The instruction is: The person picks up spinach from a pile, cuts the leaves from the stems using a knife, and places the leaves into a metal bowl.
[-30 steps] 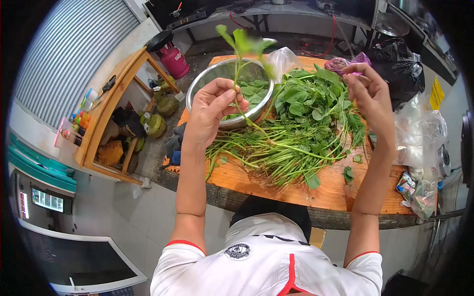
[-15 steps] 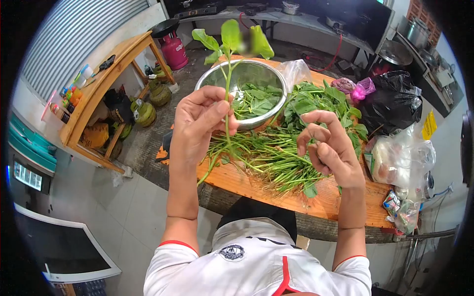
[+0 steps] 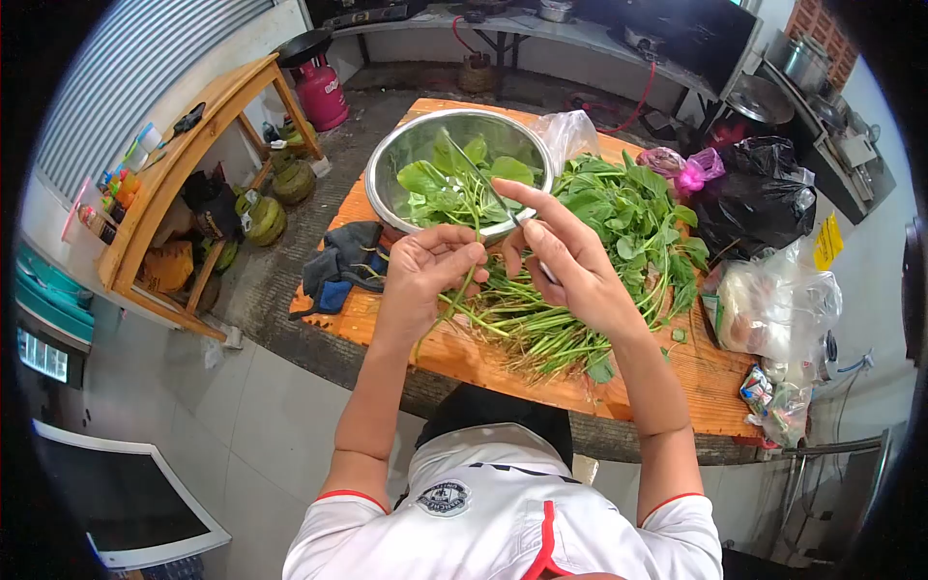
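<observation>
Pinched in my left hand (image 3: 435,275) is a leafy green stem (image 3: 452,309), its leaves leaning over the metal bowl (image 3: 375,179) and its lower end hanging below my fingers. My right hand (image 3: 570,259) grips a knife (image 3: 496,201), with the thin blade pointing up and away across the bowl's near rim. The blade lies close beside the held stem, above my left fingertips. Loose leaves lie inside the bowl. Under and beside my right hand spreads a pile of leafy greens (image 3: 633,208), cut stem ends toward me.
The wooden table (image 3: 696,387) holds a dark cloth (image 3: 338,261) at left, and a black plastic bag (image 3: 759,198) and clear bags (image 3: 773,309) at right. A wooden shelf (image 3: 184,145) with gas cylinders stands to the left. A metal counter (image 3: 580,34) runs along the back.
My left hand has lowered and tipped the stem forward over the bowl. My right hand has moved left beside it, and the knife now shows clearly.
</observation>
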